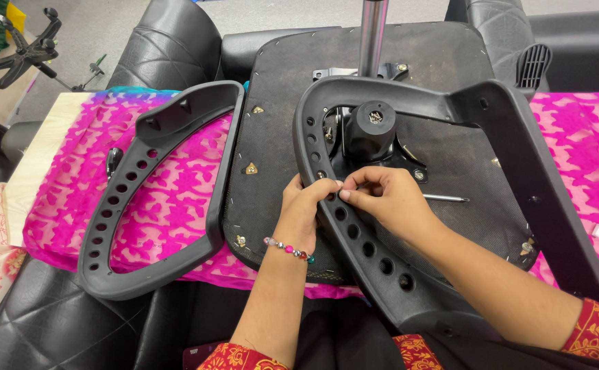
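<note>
Both hands meeting at perforated bar of black plastic armrest frame (450, 123), which is lying over upturned chair seat base (272, 82) on pink-clothed surface (169, 199).

Left hand (303, 205) wrapping bar edge, grip closed on it. Right hand (388, 199) pinching fingertips together on something tiny at one hole; too small to tell what.

Frame looking rigid, matte, curved loop with row of round holes; likely light but bulky. Best hold seeming along bar beside holes. Second armrest frame (162, 199) lying at left.
</note>
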